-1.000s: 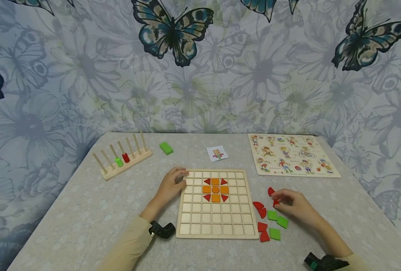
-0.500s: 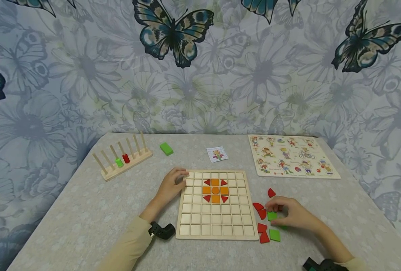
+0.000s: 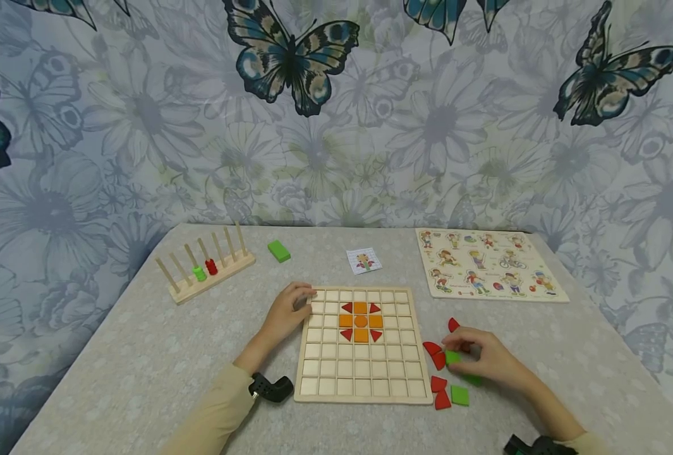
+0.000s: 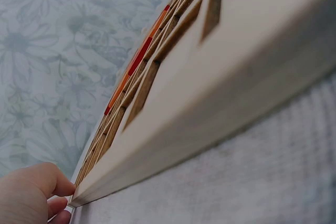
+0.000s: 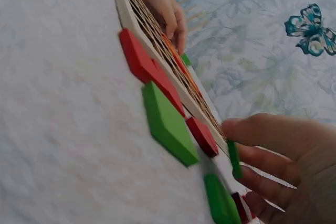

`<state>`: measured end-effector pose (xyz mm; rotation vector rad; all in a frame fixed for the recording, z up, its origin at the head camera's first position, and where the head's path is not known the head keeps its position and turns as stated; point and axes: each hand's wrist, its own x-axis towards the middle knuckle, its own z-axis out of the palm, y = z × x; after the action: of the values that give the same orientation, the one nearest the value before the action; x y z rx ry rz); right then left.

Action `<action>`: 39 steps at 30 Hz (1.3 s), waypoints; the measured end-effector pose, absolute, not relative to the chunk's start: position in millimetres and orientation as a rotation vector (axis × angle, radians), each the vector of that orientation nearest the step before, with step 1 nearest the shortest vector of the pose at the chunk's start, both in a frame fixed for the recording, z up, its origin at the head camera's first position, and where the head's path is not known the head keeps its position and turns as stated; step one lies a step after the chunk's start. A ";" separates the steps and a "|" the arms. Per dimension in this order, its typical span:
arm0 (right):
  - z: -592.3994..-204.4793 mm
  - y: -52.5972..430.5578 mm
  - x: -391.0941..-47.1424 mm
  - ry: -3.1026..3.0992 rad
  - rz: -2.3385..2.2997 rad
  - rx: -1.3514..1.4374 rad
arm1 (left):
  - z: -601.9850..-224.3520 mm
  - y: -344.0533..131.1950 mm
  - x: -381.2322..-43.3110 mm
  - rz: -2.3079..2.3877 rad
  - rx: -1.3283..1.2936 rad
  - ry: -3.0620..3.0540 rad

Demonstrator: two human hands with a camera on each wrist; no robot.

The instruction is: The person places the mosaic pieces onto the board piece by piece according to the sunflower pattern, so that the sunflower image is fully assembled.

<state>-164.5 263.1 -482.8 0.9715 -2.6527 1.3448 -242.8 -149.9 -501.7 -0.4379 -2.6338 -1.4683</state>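
A green tile sits right of centre in the head frame, pinched between thumb and fingers of the right hand. It lies at the left end of that grip, on the side facing the grid board; the right wrist view shows it nearly edge-on, slightly tilted. It looks square, so no long axis stands out (whether it is clear of the worktop, I cannot tell). The right hand is far nearer to it than the left.

Just left of the tile, two red pieces come between it and the board's right edge; room for moving lies above them. More red and green pieces lie below and beside the hand. Pale cells surround the cluster of orange tiles and red triangles in the board's upper middle. The left hand grips the board's upper-left corner, well apart from the tile. A small picture card lies above the board.
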 end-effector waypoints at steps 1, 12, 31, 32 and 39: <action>-483.1 260.3 -164.2 -2.654 1.363 0.943 | -502.1 -150.3 -242.7 -1.468 -0.441 -2.633; -480.3 201.2 -166.3 -2.682 1.468 0.697 | -501.9 -152.7 -243.0 -1.464 -0.432 -2.639; -478.5 107.0 -175.0 -2.728 1.298 0.930 | -502.1 -148.3 -243.5 -1.485 -0.460 -2.628; -478.7 107.1 -174.6 -2.727 1.306 0.931 | -502.2 -148.5 -243.6 -1.485 -0.455 -2.632; -478.8 109.0 -172.9 -2.715 1.364 0.978 | -504.1 -151.1 -244.2 -1.492 -0.431 -2.645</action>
<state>-172.9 109.0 -478.8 0.9777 -2.7146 1.3643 -244.2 -151.1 -504.1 -0.4312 -2.6451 -1.4917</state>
